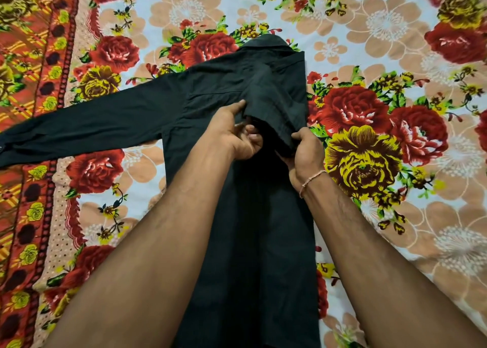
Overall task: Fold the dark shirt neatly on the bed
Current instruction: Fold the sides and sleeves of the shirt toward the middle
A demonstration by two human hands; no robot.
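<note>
My left hand (237,131) and right hand (303,152) pinched the dark cotton shirt's (250,229) folded-in right sleeve (274,110), midway through; next, I judged, the outstretched sleeve (87,126) beyond my left needed folding.

Nothing to read here, honestly. No tag, brand or print shows on the dark shirt (237,216), and the bedsheet (395,44) is just flowers and patterned borders, no letters or numbers anywhere.
</note>
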